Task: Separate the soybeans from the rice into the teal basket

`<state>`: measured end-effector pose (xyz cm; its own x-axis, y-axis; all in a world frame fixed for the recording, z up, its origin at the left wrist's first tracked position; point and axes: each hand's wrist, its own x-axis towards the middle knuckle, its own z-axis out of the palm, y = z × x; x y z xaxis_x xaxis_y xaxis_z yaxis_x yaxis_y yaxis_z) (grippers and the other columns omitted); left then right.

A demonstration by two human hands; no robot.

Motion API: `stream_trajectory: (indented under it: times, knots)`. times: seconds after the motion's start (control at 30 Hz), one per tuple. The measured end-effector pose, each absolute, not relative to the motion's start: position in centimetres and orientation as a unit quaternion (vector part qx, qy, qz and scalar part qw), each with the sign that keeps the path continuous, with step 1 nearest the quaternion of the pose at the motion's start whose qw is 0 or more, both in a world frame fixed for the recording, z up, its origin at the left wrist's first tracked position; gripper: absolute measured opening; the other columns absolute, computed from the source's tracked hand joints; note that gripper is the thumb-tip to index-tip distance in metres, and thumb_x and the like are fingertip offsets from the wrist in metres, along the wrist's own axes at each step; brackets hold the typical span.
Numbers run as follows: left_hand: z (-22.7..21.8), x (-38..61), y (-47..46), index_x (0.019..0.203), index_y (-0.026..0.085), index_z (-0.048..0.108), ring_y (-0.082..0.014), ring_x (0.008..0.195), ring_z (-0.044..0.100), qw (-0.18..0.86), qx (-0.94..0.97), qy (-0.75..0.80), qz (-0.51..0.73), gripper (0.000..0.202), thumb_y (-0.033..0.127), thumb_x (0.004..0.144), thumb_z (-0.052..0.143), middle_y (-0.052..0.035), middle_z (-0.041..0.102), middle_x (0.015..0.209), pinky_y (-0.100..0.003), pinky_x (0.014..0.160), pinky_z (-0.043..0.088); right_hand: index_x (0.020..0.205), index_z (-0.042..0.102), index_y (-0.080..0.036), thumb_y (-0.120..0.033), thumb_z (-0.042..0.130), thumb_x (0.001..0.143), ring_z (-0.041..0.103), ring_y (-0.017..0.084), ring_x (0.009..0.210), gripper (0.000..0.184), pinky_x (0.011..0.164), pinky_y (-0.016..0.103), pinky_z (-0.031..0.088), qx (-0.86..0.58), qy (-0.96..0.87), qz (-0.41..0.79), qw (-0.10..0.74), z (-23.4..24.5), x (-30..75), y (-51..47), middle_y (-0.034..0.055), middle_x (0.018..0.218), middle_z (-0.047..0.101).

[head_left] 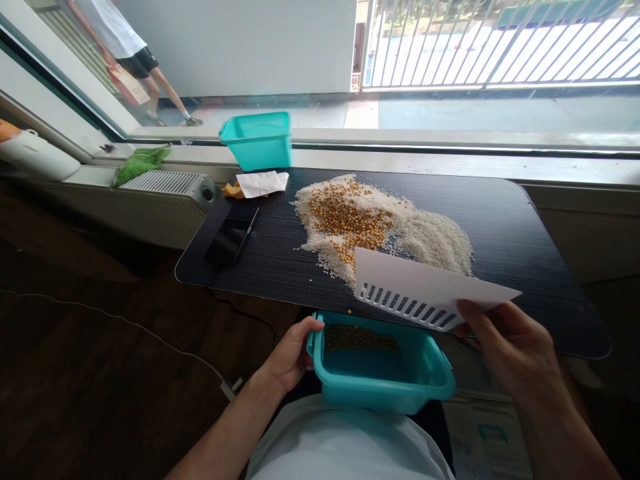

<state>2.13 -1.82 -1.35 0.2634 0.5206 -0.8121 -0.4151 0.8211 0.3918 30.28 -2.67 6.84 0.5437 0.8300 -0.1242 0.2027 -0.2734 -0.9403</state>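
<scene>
My left hand grips the left rim of a teal plastic bin, which rests at my lap below the table's front edge. Small dark greenish grains lie along the far side of its bottom. My right hand pinches the right end of a white plastic sheet with a row of slots along its lower edge. The sheet stands tilted on the table, in front of a spread of white rice. Yellow-brown round beans cover the rice's middle and left. One loose bean sits near the table edge, above the bin.
A second teal bin stands by the window at the table's far left. Near it are white paper over something yellow and a dark phone. A radiator with a green cloth is leftward. Outside, a person walks past.
</scene>
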Motion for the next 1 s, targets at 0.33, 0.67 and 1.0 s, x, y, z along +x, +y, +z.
stream_trajectory:
  times: [0.33,0.67,1.0]
  knots:
    - [-1.4,1.6,-1.6,0.062,0.020,0.057,-0.0118,0.043,0.049,0.783,0.056,0.542,0.302,0.024,0.031,0.063,0.079,0.0043,0.053,0.047,-0.025,0.047,0.035,0.082,0.076,-0.022,-0.047,0.080,0.072,0.060,0.018,0.055,0.027,0.054,0.031,0.053,-0.696,-0.412,0.346,0.475,6.3,29.0,-1.7,-0.0009,0.065,0.069]
    - [-0.4,-1.1,-1.4,0.055,0.021,0.048,-0.0078,0.039,0.039,0.760,0.069,0.554,0.334,0.032,0.034,0.061,0.077,0.0066,0.045,0.044,-0.023,0.043,0.025,0.075,0.073,-0.024,-0.046,0.079,0.072,0.062,0.017,0.054,0.023,0.053,0.028,0.051,-0.694,-0.435,0.328,0.471,7.5,26.5,-1.0,-0.0028,0.058,0.066]
    - [-0.8,0.1,-1.8,0.057,0.021,0.050,-0.0089,0.039,0.042,0.763,0.057,0.556,0.325,0.032,0.033,0.060,0.080,0.0070,0.046,0.045,-0.022,0.042,0.027,0.082,0.072,-0.024,-0.055,0.076,0.075,0.068,0.028,0.066,0.032,0.066,0.039,0.053,-0.762,-0.391,0.206,0.473,7.9,30.0,-0.1,0.0053,0.064,0.070]
